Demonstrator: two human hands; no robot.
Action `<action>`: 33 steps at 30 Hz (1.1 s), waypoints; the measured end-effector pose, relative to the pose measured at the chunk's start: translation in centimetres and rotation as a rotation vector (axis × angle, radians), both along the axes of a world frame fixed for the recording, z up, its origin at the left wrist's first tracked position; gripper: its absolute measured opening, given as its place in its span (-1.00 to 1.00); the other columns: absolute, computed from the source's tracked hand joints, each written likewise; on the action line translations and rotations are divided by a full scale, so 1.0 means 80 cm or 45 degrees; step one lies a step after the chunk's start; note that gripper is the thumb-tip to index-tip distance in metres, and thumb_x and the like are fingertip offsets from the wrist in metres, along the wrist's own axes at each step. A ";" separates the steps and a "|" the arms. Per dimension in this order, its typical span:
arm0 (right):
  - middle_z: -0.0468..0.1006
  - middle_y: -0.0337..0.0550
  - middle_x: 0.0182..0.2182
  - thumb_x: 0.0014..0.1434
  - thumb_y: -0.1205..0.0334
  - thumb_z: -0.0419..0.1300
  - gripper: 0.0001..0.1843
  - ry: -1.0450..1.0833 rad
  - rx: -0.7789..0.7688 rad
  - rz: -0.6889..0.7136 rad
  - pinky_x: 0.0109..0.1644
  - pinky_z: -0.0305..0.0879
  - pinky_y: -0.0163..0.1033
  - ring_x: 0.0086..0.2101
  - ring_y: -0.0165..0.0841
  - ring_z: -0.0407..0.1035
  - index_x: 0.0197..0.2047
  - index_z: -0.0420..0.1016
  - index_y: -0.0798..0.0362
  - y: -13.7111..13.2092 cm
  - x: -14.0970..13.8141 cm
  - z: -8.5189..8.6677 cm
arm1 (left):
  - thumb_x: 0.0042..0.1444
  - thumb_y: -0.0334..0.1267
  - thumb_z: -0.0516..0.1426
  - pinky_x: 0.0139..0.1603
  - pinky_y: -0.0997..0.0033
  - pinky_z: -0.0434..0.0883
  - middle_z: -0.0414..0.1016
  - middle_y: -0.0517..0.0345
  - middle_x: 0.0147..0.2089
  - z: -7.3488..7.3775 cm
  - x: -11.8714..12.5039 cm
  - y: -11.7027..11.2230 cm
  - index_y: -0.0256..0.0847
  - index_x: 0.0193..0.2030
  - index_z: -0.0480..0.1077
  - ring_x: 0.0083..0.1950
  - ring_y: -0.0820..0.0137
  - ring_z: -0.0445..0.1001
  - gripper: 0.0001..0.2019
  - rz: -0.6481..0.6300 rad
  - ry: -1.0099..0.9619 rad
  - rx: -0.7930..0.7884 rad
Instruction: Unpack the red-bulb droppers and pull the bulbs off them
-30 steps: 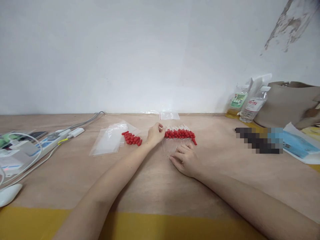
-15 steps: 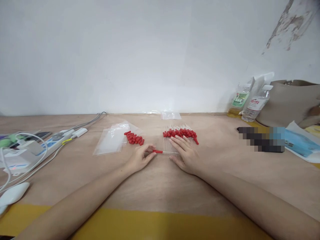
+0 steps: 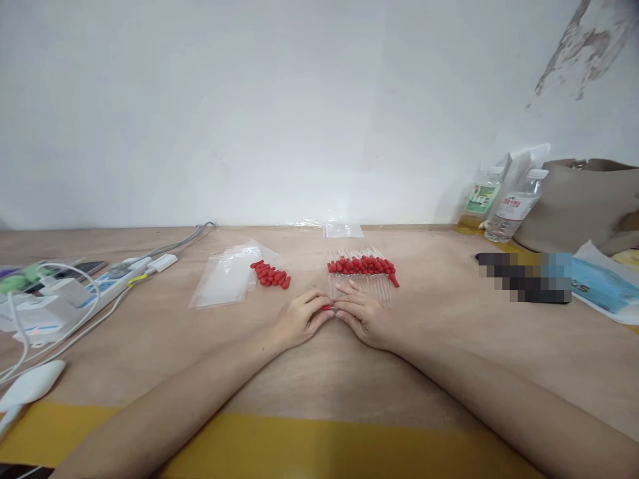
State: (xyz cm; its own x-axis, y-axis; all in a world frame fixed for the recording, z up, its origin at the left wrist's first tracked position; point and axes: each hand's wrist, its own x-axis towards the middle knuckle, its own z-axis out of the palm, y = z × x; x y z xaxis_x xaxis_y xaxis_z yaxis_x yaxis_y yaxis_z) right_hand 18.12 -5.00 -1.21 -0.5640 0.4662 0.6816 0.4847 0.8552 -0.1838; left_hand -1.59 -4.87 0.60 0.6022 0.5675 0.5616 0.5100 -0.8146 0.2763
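My left hand (image 3: 302, 318) and my right hand (image 3: 362, 316) meet on the wooden table (image 3: 319, 372), fingertips pinched together on one glass dropper with a red bulb (image 3: 327, 307). Just behind them lies a row of several droppers with red bulbs (image 3: 363, 267), glass tubes pointing toward me. A small heap of loose red bulbs (image 3: 271, 276) sits to the left, beside a stack of clear zip bags (image 3: 222, 279).
A power strip with plugs and cables (image 3: 74, 293) and a white mouse (image 3: 30, 384) are at the left. Two bottles (image 3: 499, 199), a grey bag (image 3: 579, 203) and a blue packet (image 3: 599, 283) stand at the right. A small clear bag (image 3: 342, 230) lies by the wall.
My left hand drew one dropper out of the row and brought it toward me. My right hand slid back from the tubes to meet it, and both now pinch that dropper.
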 end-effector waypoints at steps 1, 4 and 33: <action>0.52 -0.11 -0.22 0.19 0.33 -0.03 -0.75 0.006 -0.013 0.012 0.18 0.04 0.01 0.05 -0.32 0.21 -0.13 0.41 0.05 -0.001 -0.001 0.001 | 0.17 -0.20 -0.04 -0.16 0.37 0.33 0.39 0.06 -0.22 0.000 0.001 0.001 -0.18 -0.20 0.34 -0.21 0.39 0.37 -0.81 0.009 0.051 0.030; 0.54 -0.14 -0.29 0.20 0.34 -0.06 -0.77 -0.005 -0.027 0.054 0.17 0.07 -0.04 -0.02 -0.36 0.30 -0.20 0.41 0.05 -0.004 -0.001 0.004 | 0.20 -0.19 -0.08 -0.19 0.33 0.26 0.37 0.07 -0.34 0.004 0.002 0.000 -0.21 -0.32 0.35 -0.26 0.36 0.31 -0.76 0.043 0.226 0.131; 0.41 -0.19 -0.54 0.14 0.31 0.02 -0.74 -0.023 0.117 -0.394 -0.31 0.21 -0.23 -0.45 -0.38 0.29 -0.15 0.47 0.01 -0.002 0.040 0.008 | 0.22 -0.20 -0.25 -0.18 0.35 0.24 0.35 0.11 -0.32 0.059 -0.074 0.020 -0.23 -0.32 0.28 -0.26 0.36 0.31 -0.66 0.422 0.076 -0.145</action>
